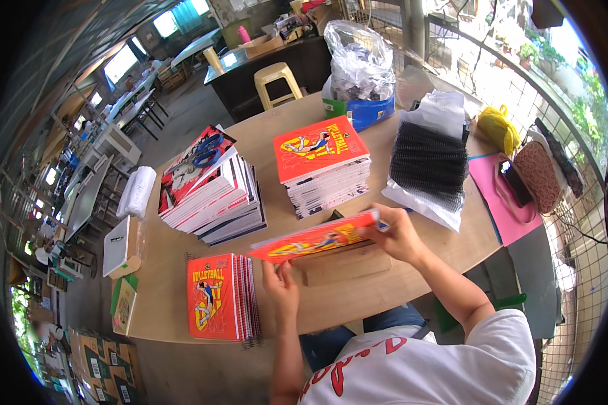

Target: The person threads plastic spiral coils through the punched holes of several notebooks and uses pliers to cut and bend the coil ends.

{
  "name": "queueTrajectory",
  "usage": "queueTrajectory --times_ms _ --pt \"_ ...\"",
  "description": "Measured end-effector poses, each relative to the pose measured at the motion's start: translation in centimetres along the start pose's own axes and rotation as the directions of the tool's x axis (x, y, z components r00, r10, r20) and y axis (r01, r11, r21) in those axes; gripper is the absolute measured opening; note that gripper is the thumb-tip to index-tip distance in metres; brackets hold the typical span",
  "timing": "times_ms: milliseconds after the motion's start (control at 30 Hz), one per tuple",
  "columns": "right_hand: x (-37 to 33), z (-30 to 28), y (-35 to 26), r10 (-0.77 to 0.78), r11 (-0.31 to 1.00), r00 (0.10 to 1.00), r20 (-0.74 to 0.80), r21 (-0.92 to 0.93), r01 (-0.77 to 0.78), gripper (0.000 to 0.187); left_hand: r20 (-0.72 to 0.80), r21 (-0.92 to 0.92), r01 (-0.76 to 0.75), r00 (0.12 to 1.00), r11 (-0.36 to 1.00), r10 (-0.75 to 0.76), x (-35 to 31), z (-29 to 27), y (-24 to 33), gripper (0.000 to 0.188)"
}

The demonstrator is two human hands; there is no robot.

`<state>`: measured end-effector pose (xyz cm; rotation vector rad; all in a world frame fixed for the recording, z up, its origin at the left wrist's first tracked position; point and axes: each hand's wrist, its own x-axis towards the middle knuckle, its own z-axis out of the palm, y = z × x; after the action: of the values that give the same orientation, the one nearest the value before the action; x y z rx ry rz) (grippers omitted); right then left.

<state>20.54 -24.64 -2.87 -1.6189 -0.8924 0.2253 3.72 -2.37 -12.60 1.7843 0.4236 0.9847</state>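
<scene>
1. Here's my right hand (pixel 395 233), thumb and fingers closed on the right end of a red notebook (pixel 317 239), up over the table.
2. My left hand (pixel 282 287) is under its left end, fingers half curled, tips at the lower edge; I can't tell whether they grip.
3. And the notebook itself: tilted, seen nearly edge-on, slightly blurred, with yellow lettering and a blue-topped player on a glossy red cover.
4. Right below it, a wooden board (pixel 348 266), partly hidden by the notebook, and a dark object peeking out behind, too covered to name.
5. Off to my left, near the table's edge, a row of spiral-bound notebooks (pixel 213 297), same red cover, coils facing my left hand.
6. Straight ahead, blocking the middle of the table (pixel 162 297), a tall stack of red-topped pages (pixel 324 152).
7. Left of that, a leaning pile of booklets (pixel 213 196), blue-handled scissors (pixel 208 150) on top.
8. Over on the right, a heap of black binding coils (pixel 429 152) on white sheeting, crowding that side.
9. Farther out: a blue-and-green box (pixel 375 113) bearing a clear plastic bag (pixel 361 61), a yellow bundle (pixel 498 128), a pink sheet (pixel 483 172) and a patterned pouch (pixel 540 175).
</scene>
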Motion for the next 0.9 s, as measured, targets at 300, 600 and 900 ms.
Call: queueTrajectory --times_ms 300,600,900 --pt "-5.9 2.8 7.2 0.033 0.936 0.988 -0.154 0.351 0.024 0.054 0.229 0.165 0.130 0.959 0.978 -0.166 -3.2 1.4 0.4 0.094" --pt "-3.0 -4.6 5.2 -0.301 0.942 0.928 -0.217 -0.221 0.254 0.036 0.649 0.567 -0.729 0.683 0.384 0.337 1.0 8.1 12.4 0.066" --pt "1.5 -12.4 13.3 -0.171 0.199 0.985 -0.031 -0.980 0.004 0.017 0.409 0.656 -0.584 0.808 0.479 0.425 0.7 13.7 12.3 0.049"
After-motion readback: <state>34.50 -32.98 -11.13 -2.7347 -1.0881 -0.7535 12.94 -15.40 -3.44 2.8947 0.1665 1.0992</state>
